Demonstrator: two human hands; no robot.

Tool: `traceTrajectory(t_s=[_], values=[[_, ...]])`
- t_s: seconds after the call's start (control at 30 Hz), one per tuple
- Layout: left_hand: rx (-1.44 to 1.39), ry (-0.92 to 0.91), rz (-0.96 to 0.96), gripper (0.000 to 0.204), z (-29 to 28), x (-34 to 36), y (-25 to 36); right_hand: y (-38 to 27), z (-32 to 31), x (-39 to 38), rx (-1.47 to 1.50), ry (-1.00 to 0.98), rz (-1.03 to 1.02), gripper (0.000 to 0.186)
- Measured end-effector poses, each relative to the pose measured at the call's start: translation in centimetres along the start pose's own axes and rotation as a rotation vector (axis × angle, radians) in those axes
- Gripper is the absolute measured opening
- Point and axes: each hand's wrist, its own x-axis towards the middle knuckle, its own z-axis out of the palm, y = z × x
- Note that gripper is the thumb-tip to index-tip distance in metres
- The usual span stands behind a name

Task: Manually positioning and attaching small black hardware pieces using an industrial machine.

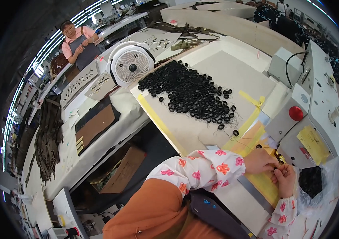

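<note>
My left hand point(258, 160) reaches in from the left, its fingers pinched together at the front of a grey-white sewing machine point(321, 115). Close against its fingertips, my right hand point(285, 182) is closed too, thumb and fingers pressed together. A small dark bit shows between them, too little of it to name. Just beyond the hands are brassy metal parts point(281, 157) low on the machine. One black oval loop point(259, 146) lies beside my left hand. Farther up the table spreads a heap of black loops point(193, 93) with loose thread ends.
Yellow tape point(159, 121) edges the pale tabletop. A red round button point(295, 113) and a yellow note point(313, 144) are on the machine. Behind the heap stands a white fan point(132, 65). Clear plastic point(325, 199) hangs at right. Another person point(82, 47) works at far left.
</note>
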Motion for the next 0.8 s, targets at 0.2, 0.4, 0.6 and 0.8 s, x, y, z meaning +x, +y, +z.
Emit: traceTrajectory(t_s=[0.2, 0.4, 0.6, 0.8], values=[[0.124, 0.046, 0.018, 0.015, 0.5, 0.1, -0.4, -0.2, 0.2, 0.1, -0.084, 0.031, 0.008, 0.009], [0.038, 0.022, -0.018, 0.017, 0.2, 0.2, -0.3, 0.5, 0.3, 0.2, -0.052, 0.049, -0.032, 0.011], [0.116, 0.042, -0.031, 0.017, 0.2, 0.2, -0.3, 1.2, 0.7, 0.1, -0.255, 0.179, -0.146, 0.011], [0.101, 0.050, -0.056, 0.016, 0.8, 0.3, -0.7, 1.2, 0.5, 0.0, -0.255, 0.170, -0.125, 0.011]])
